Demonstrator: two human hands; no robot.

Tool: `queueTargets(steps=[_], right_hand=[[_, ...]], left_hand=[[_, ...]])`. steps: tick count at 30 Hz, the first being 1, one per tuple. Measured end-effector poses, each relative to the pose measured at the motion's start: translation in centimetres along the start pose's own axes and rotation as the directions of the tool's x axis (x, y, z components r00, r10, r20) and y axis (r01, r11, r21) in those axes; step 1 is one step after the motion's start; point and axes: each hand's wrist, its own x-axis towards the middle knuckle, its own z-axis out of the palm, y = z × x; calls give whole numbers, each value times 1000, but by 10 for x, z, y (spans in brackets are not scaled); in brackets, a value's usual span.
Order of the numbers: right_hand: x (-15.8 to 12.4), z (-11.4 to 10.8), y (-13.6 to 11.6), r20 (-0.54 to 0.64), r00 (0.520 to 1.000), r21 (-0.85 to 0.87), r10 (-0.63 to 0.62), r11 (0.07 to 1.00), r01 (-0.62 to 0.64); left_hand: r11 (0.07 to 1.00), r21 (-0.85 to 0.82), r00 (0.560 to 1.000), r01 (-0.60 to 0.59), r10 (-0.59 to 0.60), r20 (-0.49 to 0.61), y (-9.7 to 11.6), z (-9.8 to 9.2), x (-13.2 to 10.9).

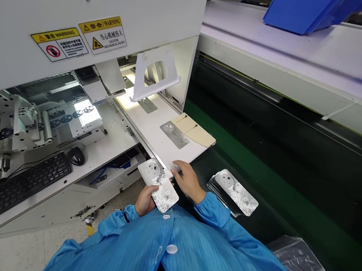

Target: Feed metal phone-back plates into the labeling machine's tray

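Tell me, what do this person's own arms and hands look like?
Both the left hand and right hand are bare, without gloves. The arms wear long, loose, bright blue sleeves, wrinkled and gathered at the cuffs.

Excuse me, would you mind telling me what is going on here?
Someone in a blue coat holds a patterned panel in the left hand. The right hand is open beside it, near the end of a white bed. Another panel lies on that bed, and a stack of panels sits on a dark surface.
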Motion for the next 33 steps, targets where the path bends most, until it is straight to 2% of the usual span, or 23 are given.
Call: queueTargets(steps=[4,9,19,28,33], right_hand=[[-28,1,-7,25,1000,168,9,986,-13],[-50,-3,-8,47,999,239,22,971,-33],[-67,-13,-4,39,997,227,73,971,-80],[-80,-16,3,-40,999,132,6,991,0],[-84,-20,1,23,1000,97,-7,995,5]], left_hand=[[999,-27,995,-27,24,-94,-4,0,5],[999,16,988,-46,48,-149,-9,1,8],[997,73,998,-32,36,-51,-15,17,2],[994,81,997,-76,75,24,-24,25,1],[991,101,995,-92,88,51,-30,23,3]])
